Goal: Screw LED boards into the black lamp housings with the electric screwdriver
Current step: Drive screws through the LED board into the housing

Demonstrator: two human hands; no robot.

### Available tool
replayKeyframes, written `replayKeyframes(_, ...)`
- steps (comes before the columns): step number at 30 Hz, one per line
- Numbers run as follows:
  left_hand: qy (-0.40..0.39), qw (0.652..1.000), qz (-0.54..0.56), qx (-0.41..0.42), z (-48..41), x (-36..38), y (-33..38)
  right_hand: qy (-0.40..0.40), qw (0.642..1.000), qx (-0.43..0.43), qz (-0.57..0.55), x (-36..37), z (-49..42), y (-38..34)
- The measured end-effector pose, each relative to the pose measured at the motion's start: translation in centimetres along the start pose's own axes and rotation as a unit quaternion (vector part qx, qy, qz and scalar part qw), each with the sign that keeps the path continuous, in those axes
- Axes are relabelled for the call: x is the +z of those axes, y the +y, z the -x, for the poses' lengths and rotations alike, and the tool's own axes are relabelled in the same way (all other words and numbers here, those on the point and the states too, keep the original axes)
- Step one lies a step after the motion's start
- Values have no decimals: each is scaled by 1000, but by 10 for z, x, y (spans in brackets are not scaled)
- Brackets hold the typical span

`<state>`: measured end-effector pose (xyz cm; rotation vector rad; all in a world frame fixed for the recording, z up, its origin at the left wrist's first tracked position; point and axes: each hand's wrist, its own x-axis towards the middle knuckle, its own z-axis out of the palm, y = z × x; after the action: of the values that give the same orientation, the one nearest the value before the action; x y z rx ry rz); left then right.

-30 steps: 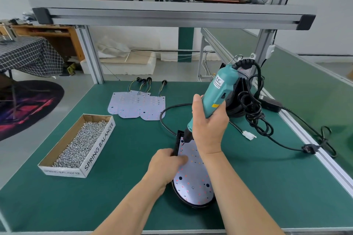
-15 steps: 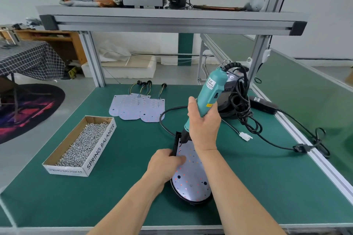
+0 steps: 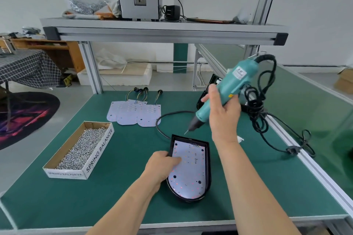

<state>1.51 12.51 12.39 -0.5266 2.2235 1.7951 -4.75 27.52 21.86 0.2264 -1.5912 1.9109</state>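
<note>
A black lamp housing [image 3: 207, 170] lies on the green mat near the front, with a white LED board [image 3: 191, 170] seated inside it. My left hand [image 3: 162, 166] rests on the housing's left rim, fingers lying on the board. My right hand [image 3: 223, 114] grips the teal electric screwdriver [image 3: 227, 89], held tilted in the air above and behind the housing. Its bit points down-left, clear of the housing's far edge. Several spare LED boards [image 3: 133, 113] with wire leads lie at the back of the mat.
A cardboard box [image 3: 99, 153] full of loose screws sits to the left. More black housings [image 3: 212, 86] stand behind the screwdriver. Its coiled black cable [image 3: 263, 112] trails along the right rail. An aluminium shelf [image 3: 164, 34] spans overhead.
My right hand has lifted the screwdriver up and to the right, off the board's far end. The left hand stays on the housing.
</note>
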Motion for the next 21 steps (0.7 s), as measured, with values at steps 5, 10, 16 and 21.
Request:
replayKeyframes(5, 9, 1000, -3, 9, 0, 1, -2, 105, 993, 42, 27, -49, -8, 6)
replayKeyframes(10, 28, 999, 13, 20, -2, 2, -6, 201, 964, 129, 114, -108, -7, 34)
replayKeyframes(16, 38, 999, 11, 30, -5, 1, -10, 224, 923, 218, 225, -152, -9, 63)
replayKeyframes(21, 43, 998, 2, 36, -5, 3, -10, 215, 901, 243, 288, -166, -7, 73)
